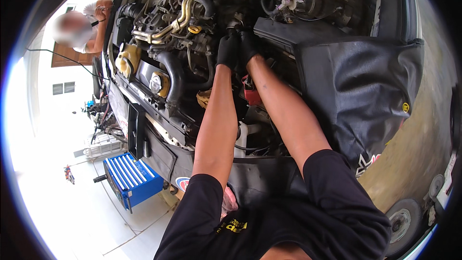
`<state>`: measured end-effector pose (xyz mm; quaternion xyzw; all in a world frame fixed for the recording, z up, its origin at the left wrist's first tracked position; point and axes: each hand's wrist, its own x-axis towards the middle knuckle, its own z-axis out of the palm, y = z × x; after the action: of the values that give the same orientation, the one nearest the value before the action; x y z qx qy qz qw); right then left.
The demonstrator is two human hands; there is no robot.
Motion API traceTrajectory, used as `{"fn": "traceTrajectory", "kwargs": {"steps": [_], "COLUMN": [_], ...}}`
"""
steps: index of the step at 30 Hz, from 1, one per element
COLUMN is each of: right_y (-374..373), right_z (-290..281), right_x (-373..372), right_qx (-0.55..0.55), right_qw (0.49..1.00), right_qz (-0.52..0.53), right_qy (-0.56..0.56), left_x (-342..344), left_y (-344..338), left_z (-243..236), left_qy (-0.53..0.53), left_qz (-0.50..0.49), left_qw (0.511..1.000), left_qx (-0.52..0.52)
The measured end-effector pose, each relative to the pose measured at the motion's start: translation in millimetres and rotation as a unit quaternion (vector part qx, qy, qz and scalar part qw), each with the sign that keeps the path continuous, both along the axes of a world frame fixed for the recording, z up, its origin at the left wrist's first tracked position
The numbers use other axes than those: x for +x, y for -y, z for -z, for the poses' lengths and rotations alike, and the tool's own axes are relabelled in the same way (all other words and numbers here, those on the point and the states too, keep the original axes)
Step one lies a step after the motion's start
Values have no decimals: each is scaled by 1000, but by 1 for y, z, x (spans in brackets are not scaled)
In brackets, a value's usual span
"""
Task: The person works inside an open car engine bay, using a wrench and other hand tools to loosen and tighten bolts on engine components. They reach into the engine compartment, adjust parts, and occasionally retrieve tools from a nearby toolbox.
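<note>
Both my hands wear black gloves and reach deep into an engine bay, side by side and nearly touching. My left hand (228,52) has its fingers curled in at a small metal fitting (234,23) low between the engine parts. Close on its right, my right hand (249,46) bends toward the same spot with its fingers closed. The gloves and the dark surroundings hide what the fingertips grip. Left of my hands lies the engine (175,29) with metal pipes and a yellow dipstick loop (194,29). A black box-shaped cover (276,31) borders my right hand.
A black fender cover (356,86) drapes over the right side. Below my forearms are a red battery terminal cover (250,92) and a white reservoir (242,139). A black hose (169,74) curves at left. A blue tool chest (133,177) stands on the floor; another person (89,29) is at far left.
</note>
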<state>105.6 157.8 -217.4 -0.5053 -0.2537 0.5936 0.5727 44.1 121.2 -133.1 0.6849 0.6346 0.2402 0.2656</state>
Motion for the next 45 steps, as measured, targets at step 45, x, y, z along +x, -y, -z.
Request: {"fn": "traceTrajectory", "kwargs": {"steps": [45], "right_y": [0], "right_z": [35], "right_x": [-5], "right_qx": [-58], "right_qw": [805], "right_qz": [-179], "right_qy": [-563], "left_x": [2], "left_y": [2], "left_z": [18], "left_qy": [-137], "left_qz": [-45], "left_qw": [987], "left_qx": [72]}}
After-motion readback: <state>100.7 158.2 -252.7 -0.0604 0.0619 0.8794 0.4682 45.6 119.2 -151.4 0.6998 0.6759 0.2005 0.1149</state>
